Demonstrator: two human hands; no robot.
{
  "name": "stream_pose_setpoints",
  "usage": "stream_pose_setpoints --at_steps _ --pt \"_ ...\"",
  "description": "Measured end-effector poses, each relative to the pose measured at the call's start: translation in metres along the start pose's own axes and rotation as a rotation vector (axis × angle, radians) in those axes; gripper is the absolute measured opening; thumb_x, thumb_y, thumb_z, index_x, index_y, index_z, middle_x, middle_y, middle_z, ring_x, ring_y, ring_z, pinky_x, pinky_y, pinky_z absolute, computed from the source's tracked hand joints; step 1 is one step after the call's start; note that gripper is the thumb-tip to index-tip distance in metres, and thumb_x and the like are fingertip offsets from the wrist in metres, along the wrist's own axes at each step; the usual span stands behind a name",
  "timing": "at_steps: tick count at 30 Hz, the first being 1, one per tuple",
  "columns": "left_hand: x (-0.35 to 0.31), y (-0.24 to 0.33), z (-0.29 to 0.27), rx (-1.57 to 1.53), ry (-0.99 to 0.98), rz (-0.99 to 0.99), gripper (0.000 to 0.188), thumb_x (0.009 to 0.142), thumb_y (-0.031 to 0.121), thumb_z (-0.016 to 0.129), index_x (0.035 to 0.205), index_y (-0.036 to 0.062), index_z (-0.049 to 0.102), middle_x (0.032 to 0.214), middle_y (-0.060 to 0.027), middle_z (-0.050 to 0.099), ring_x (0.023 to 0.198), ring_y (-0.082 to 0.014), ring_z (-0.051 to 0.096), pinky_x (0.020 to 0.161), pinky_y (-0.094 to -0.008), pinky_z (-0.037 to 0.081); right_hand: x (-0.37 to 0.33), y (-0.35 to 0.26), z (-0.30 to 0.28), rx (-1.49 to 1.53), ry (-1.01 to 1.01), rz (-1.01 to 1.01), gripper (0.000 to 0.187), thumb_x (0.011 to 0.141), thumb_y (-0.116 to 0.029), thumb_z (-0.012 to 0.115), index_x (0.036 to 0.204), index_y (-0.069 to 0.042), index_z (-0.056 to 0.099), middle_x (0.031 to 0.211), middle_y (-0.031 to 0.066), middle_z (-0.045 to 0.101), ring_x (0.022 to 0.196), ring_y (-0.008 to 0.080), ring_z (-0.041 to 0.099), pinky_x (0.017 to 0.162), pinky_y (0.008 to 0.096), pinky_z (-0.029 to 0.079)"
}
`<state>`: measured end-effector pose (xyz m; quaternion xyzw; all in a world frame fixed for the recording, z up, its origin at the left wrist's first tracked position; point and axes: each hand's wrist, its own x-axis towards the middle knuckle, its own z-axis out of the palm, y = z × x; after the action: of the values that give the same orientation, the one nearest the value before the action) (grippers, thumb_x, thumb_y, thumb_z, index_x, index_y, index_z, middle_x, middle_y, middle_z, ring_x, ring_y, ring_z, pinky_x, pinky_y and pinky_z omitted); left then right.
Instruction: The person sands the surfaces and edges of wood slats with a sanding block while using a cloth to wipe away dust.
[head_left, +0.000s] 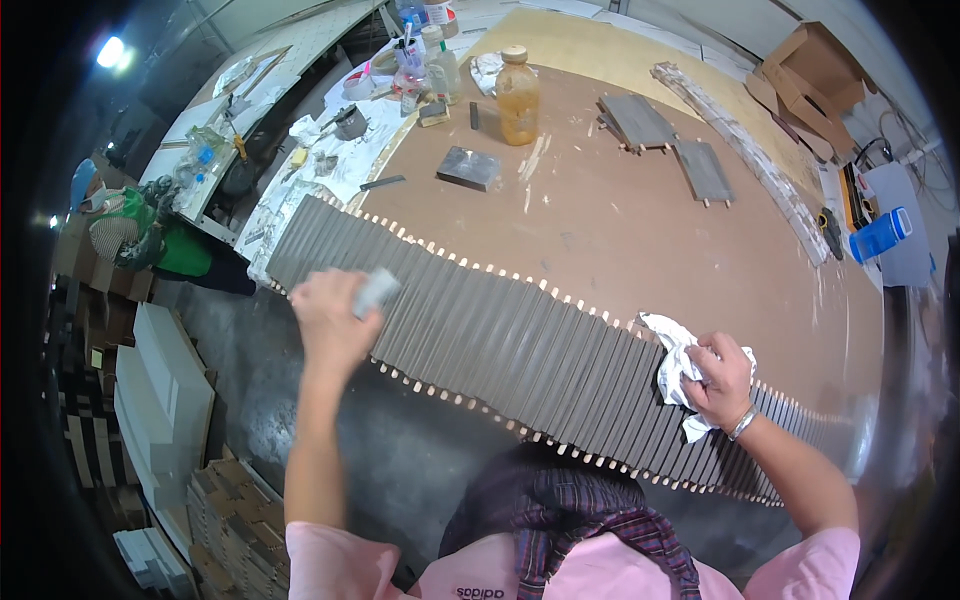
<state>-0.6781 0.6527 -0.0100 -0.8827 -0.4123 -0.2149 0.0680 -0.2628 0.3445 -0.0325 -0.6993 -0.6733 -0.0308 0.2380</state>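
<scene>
A long row of dark grey slats [500, 345], with pale dowel ends sticking out along both long sides, runs across the front of the table. Over its left part my left hand [330, 312] grips a small pale grey block [377, 291], slightly blurred, by its left side; whether the block touches the slats I cannot tell. Toward the right end, my right hand [722, 382] is closed on a crumpled white cloth [674, 352] that lies against the slats. A metal bracelet circles that wrist.
Beyond the row, the brown tabletop [600, 240] holds a dark rectangular block [469, 168], a bottle of amber liquid [518, 100] and grey dowelled panels [640, 122]. A long whitish strip [745, 160] lies right, near a blue bottle [880, 235]. Another person [150, 235] is at far left.
</scene>
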Motion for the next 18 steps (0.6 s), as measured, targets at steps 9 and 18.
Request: stream_pose_setpoints --at_steps 9,18 --pt "-0.026 0.054 -0.032 -0.257 -0.114 0.171 0.042 0.068 0.012 0.078 0.110 0.0102 0.072 0.092 -0.0049 0.057 0.093 -0.0265 0.057 0.091 -0.0424 0.040 0.003 0.002 0.001 -0.010 0.026 -0.016 0.030 0.064 -0.014 0.075 0.093 -0.007 0.069 0.091 0.0117 0.063 0.076 0.0308 0.062 0.062 0.0416 0.050" --pt "-0.033 0.049 -0.067 -0.178 -0.205 0.149 0.041 0.063 0.009 0.077 0.104 0.0112 0.074 0.090 -0.0039 0.055 0.093 -0.0261 0.056 0.093 -0.0433 0.039 0.004 -0.001 0.000 -0.008 0.038 -0.021 0.030 0.065 -0.013 0.075 0.093 -0.008 0.069 0.090 0.0105 0.062 0.075 0.0299 0.062 0.062 0.0409 0.050"
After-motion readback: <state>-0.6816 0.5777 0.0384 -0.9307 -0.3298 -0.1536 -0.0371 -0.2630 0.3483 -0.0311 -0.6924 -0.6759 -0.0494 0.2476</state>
